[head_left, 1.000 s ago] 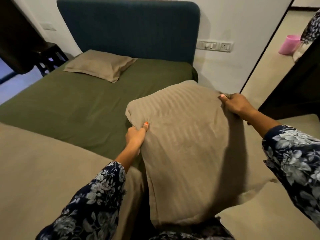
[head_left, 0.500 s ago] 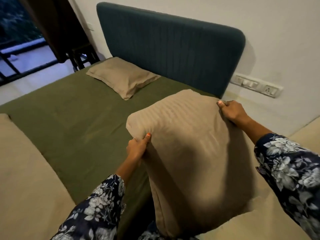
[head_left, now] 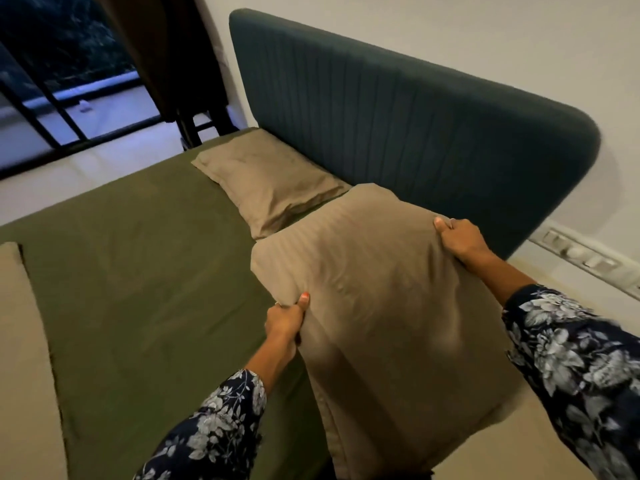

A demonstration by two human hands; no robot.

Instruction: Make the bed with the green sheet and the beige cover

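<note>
Since prev frame, striped beige pillow (head_left: 381, 306) carried closer to headboard (head_left: 415, 133), over green sheet (head_left: 138, 271). L hand (head_left: 285, 322) & R hand (head_left: 459, 239) each pinch its edge. Beige cover (head_left: 20, 358) folded lower left.

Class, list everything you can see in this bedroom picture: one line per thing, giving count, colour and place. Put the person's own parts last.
held pillow: one, beige, gripped above the bed's near side
flat pillow: one, beige, on the sheet by the headboard
green sheet: one, olive, covering the mattress
beige cover: one, beige, left edge of bed
headboard: one, dark teal, against wall
switch panel: one, white, wall at right
left hand: grips pillow's left edge
right hand: grips pillow's top right corner
</note>
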